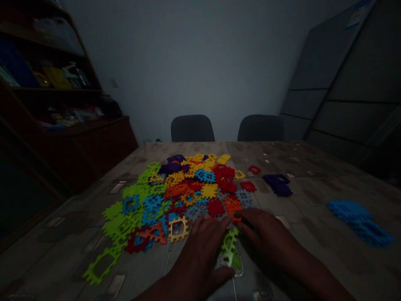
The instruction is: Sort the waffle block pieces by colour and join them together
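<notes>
My left hand [202, 251] reaches over the near edge of a pile of notched plastic building pieces, its fingers stretched forward and thumb apart. Just right of it lies a light green notched piece [230, 242], partly hidden by that hand. My right hand [266, 230] has its fingers bent, with the fingertips around an orange notched piece [237, 218] at the pile's front. Close by the fingertips are a red square piece [215, 207] and a grey window piece [196, 211]. To the left of my left hand is a pale yellow frame piece [178, 229].
Green pieces [125, 223] spread along the pile's left side. Apart on the right are a dark purple stack [278, 184] and a blue stack [360, 221]. Two dark chairs [192, 127] stand behind the table [316, 175]. Shelves [83, 88] are at left, a cabinet [313, 62] at right.
</notes>
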`<state>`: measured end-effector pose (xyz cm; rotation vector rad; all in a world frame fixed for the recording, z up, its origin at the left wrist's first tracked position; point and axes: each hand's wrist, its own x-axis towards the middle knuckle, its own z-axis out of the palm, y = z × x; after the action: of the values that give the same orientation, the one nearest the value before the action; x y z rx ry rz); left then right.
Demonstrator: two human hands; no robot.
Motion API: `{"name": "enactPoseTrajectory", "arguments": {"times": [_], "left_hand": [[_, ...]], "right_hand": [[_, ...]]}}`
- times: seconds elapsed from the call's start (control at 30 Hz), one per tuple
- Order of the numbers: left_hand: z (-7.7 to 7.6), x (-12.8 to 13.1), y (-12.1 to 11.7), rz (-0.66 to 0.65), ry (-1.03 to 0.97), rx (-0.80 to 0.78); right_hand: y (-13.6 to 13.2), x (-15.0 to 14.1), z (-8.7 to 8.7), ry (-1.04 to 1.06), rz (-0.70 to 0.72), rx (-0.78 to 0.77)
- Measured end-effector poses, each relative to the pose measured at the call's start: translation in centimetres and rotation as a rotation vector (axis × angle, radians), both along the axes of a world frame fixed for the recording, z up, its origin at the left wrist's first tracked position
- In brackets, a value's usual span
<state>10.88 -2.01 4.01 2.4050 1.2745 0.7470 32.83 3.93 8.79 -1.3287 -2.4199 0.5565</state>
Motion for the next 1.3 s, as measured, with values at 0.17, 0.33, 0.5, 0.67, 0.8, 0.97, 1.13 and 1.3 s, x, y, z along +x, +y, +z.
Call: {"name": "enactPoseTrajectory", "arguments": {"times": [0.17, 0.33, 0.5, 0.67, 0.8, 0.97, 1.13, 1.3], "left_hand": [[0.8, -0.1, 0.0, -0.025, -0.013, 0.014], [0.9, -0.7, 0.3, -0.038, -0.030, 0.056], [2.1, -0.9, 0.8, -0.106, 0.002, 0.076], [4.0, -2.0, 0.6, -0.070, -0.012, 0.114], [3.2, -4.9, -0.2, 0.113, -0.025, 0.153], [1.4, -7.7, -0.1, 0.250, -0.049, 0.120], [2.2, -7.9, 0.3, 0.197, -0.051, 0.153], [2.8, -7.8, 0.2, 0.145, -0.009, 0.212]], "right_hand": [[-0.2, 0.0, -0.1, 0.022, 0.017, -0.012], [-0.1, -0.1, 0.6, 0.106, 0.122, -0.121], [0.1, -0.1, 1.3, 0.042, 0.060, -0.232], [0.1, 0.0, 1.6, 0.050, 0.013, -0.185], [-0.4, -0.3, 1.4, -0.070, -0.064, -0.085], [-2.2, -1.6, 1.2, -0.260, -0.110, -0.046], [-3.5, -2.4, 0.3, -0.365, -0.043, -0.039], [-4.0, -2.9, -0.1, -0.520, -0.033, 0.015]]}}
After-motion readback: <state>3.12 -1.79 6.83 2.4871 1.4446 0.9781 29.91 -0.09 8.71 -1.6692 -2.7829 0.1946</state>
